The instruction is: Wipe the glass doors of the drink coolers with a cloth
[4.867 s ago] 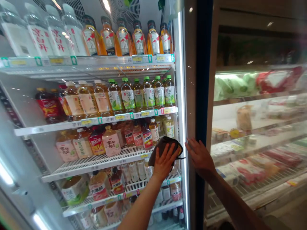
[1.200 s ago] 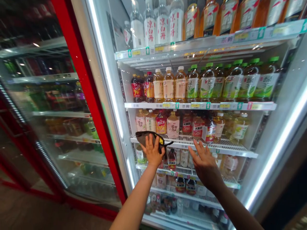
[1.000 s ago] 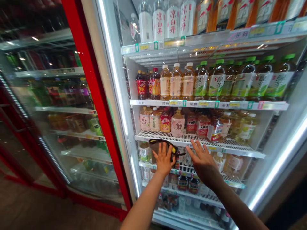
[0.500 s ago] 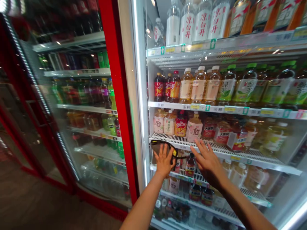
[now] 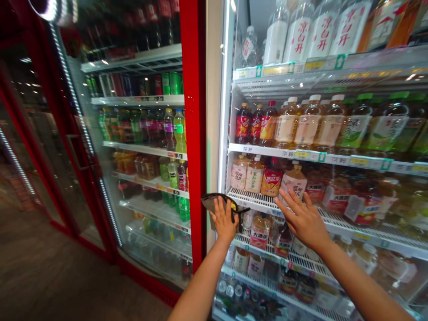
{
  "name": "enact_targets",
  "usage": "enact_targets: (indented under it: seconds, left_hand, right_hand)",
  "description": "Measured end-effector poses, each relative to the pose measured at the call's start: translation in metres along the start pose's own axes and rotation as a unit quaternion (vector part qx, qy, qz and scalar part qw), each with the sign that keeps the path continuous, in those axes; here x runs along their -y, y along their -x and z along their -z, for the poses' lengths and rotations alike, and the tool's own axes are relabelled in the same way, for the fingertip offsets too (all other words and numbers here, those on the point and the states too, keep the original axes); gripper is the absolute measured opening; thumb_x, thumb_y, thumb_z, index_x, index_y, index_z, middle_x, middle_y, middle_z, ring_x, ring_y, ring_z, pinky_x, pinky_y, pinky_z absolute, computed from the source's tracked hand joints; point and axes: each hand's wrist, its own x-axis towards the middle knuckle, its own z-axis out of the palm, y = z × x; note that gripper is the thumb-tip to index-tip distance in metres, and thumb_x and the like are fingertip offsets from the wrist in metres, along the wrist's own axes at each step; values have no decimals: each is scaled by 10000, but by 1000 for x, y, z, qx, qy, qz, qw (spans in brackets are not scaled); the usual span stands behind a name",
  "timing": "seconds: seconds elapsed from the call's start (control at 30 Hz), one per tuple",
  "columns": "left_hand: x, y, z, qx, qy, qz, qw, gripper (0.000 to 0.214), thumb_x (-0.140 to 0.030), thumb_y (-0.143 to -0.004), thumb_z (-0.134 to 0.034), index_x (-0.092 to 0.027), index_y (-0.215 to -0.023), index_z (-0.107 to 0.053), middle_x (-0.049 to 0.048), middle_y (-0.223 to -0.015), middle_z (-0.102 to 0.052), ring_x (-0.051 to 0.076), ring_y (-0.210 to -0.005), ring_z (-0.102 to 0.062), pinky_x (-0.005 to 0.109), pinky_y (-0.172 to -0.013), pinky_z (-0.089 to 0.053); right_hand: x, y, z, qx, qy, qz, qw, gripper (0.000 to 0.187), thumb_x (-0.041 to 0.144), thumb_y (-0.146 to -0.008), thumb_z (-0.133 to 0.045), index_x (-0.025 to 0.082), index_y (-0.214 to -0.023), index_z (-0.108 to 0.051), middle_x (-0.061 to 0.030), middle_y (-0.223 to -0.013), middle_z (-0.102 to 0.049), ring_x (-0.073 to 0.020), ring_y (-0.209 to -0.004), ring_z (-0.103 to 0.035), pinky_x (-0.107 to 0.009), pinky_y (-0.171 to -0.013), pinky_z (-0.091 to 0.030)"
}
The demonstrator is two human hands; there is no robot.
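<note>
My left hand [image 5: 224,223] has its fingers over a dark-rimmed, grey-lensed object [image 5: 207,203] that looks like sunglasses, with a thin black arm sticking out to the right. It appears held between fingers and thumb, the grip itself partly hidden. My right hand [image 5: 302,220] is stretched out, fingers apart and holding nothing, in front of a pink-labelled tea bottle [image 5: 294,182]; whether it touches the bottle cannot be told. Left of that bottle stand a red-labelled iced tea bottle [image 5: 271,178] and a white-labelled tea bottle [image 5: 254,176].
The lit drinks fridge [image 5: 334,158] has several shelves of bottles, with large clear water bottles [image 5: 324,31] on top. To the left, a red-framed fridge [image 5: 193,111] holds sodas behind glass. Dark floor [image 5: 67,276] shows at lower left.
The view has turned left, so the fridges sit farther right in the picture. My left hand and the glasses-like object have shifted left across the shelves, to the fridge's left edge.
</note>
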Motion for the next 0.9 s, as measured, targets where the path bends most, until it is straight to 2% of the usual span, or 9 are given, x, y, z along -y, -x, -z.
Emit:
enact_targets:
  seconds: [0.13, 0.2, 0.27, 0.4, 0.47, 0.63, 0.7, 0.77, 0.9]
  left_hand:
    - [7, -55, 17, -24, 17, 19, 999, 672, -300, -911, -530, -193, -1545, -335, 169, -1657, -178, 333, -1550, -86, 673, -1196, -135]
    - [13, -59, 18, -25, 30, 42, 998, 663, -324, -924, -509, -190, -1548, -330, 164, -1663, -166, 324, -1553, -62, 659, -1200, -140]
    - [20, -34, 12, -10, 44, 64, 997, 635, -317, -934, -483, -184, -1539, -346, 172, -1660, -185, 315, -1554, -58, 646, -1196, -178]
    - [32, 44, -3, 15, 52, 94, 994, 617, -245, -911, -466, -136, -1511, -376, 249, -1599, -311, 342, -1539, -146, 674, -1096, -347]
    - [33, 52, -5, 18, 53, 91, 994, 619, -227, -900, -467, -122, -1504, -381, 267, -1584, -329, 356, -1534, -161, 696, -1074, -356]
    - [20, -25, 4, 1, 61, 51, 997, 632, -310, -938, -457, -189, -1544, -329, 173, -1668, -160, 319, -1556, -34, 671, -1193, -116]
    - [15, -41, 2, -23, 65, 53, 996, 637, -332, -939, -459, -201, -1548, -326, 160, -1672, -158, 316, -1557, -26, 655, -1204, -93]
    - [16, -26, -3, -15, 70, 73, 995, 638, -337, -940, -459, -211, -1550, -322, 162, -1669, -175, 316, -1557, -39, 646, -1199, -142]
    - [30, 57, -13, 18, 73, 115, 991, 608, -325, -943, -466, -156, -1518, -367, 253, -1600, -312, 365, -1530, -180, 651, -1089, -365]
  right_hand:
    - [-3, 5, -14, -18, 4, -5, 1000, 612, 238, -931, -546, 291, -1523, -401, -75, -1537, -468, -237, -1433, -416, -492, -1233, -163]
    - [-5, 8, -19, -24, 14, -4, 1000, 639, 273, -931, -563, 301, -1539, -369, -69, -1535, -470, -232, -1436, -411, -483, -1239, -142]
    - [-5, 12, -23, -27, 25, -5, 999, 657, 301, -933, -571, 306, -1550, -345, -66, -1535, -467, -233, -1442, -402, -484, -1241, -135]
    - [-4, 16, -28, -28, 36, -7, 999, 645, 325, -943, -562, 298, -1550, -346, -68, -1536, -464, -237, -1462, -372, -492, -1244, -136]
    - [-4, 17, -29, -28, 39, -8, 999, 629, 326, -944, -559, 295, -1541, -364, -69, -1534, -466, -235, -1471, -355, -493, -1246, -132]
    - [-3, 18, -27, -26, 46, -15, 998, 602, 335, -941, -570, 307, -1520, -406, -60, -1520, -486, -240, -1469, -362, -496, -1247, -127]
    - [-2, 19, -26, -20, 41, -25, 999, 603, 328, -942, -569, 311, -1523, -405, -59, -1526, -480, -249, -1464, -370, -497, -1246, -133]
    - [-2, 19, -25, -18, 35, -30, 999, 622, 317, -943, -569, 314, -1536, -382, -58, -1531, -471, -256, -1464, -369, -497, -1246, -133]
    - [-1, 18, -25, -19, 30, -28, 999, 675, 312, -951, -570, 324, -1569, -299, -54, -1540, -454, -261, -1470, -358, -500, -1250, -123]
